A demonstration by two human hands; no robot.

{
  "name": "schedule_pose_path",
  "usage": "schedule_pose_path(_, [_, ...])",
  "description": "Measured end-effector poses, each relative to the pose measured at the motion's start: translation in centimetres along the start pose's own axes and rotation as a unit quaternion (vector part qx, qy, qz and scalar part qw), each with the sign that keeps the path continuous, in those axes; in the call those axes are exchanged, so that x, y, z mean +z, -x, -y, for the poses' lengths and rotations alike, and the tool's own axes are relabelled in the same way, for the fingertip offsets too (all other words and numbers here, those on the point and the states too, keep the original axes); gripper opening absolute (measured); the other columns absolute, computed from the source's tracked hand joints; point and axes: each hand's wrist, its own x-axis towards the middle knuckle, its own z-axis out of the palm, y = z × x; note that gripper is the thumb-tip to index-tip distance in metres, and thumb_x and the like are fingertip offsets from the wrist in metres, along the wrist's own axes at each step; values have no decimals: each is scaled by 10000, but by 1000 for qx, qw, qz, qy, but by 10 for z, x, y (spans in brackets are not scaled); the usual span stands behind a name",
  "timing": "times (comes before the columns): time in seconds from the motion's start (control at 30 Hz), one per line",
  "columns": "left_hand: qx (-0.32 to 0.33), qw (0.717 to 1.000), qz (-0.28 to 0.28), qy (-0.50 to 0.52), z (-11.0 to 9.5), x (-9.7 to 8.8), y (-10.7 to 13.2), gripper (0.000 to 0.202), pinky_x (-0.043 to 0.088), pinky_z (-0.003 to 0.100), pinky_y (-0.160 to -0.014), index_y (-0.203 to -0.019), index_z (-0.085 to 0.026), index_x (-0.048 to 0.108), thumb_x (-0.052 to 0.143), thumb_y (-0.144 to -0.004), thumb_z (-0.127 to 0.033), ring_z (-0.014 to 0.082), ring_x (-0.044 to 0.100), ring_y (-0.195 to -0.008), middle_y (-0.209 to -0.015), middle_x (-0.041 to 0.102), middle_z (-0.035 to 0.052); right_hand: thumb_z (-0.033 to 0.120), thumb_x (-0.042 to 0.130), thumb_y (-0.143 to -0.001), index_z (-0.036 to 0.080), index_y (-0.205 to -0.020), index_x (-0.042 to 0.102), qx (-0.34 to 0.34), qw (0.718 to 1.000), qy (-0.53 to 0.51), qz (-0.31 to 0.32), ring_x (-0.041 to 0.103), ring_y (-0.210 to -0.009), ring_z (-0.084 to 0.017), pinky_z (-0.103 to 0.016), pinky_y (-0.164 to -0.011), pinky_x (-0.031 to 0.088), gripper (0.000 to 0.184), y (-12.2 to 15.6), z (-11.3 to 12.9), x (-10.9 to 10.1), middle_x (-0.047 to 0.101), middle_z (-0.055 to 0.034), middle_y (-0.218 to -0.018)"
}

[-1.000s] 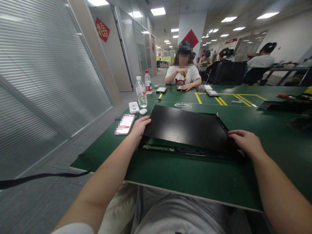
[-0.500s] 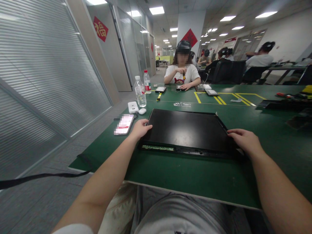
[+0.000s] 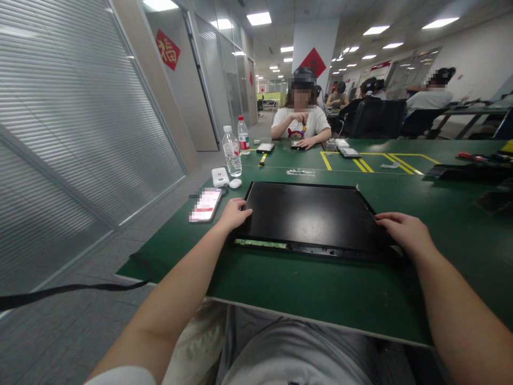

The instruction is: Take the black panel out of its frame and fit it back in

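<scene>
A large flat black panel [image 3: 308, 214] lies on the green table [image 3: 304, 289] in front of me, with a strip of green circuit board [image 3: 260, 244] showing along its near edge. My left hand [image 3: 233, 213] grips the panel's left edge, fingers curled over it. My right hand [image 3: 404, 233] holds the panel's right edge, fingers laid along it.
Left of the panel lie a phone [image 3: 205, 205], a white charger box [image 3: 220, 176] and two water bottles [image 3: 233, 151]. A seated person [image 3: 301, 122] works at the far side. Yellow tape lines [image 3: 360, 162] mark the table; tools and dark parts [image 3: 468, 171] lie at the right.
The black panel, raised at its near edge a second ago, has come down flat onto the base. Both hands stayed on its edges.
</scene>
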Motion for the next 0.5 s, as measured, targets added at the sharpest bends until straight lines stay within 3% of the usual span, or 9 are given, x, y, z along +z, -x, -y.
schedule_pose_path(0.5, [-16, 1000, 3, -13, -3, 0, 2, 202, 450, 461, -1282, -628, -247, 723, 900, -604, -152, 422, 642, -1442, -1189, 820, 133, 379, 714, -732, 293, -872, 897, 4, 1000, 2, 1, 747, -922, -292, -400, -860, 571, 246, 1, 2, -1, 847, -64, -952])
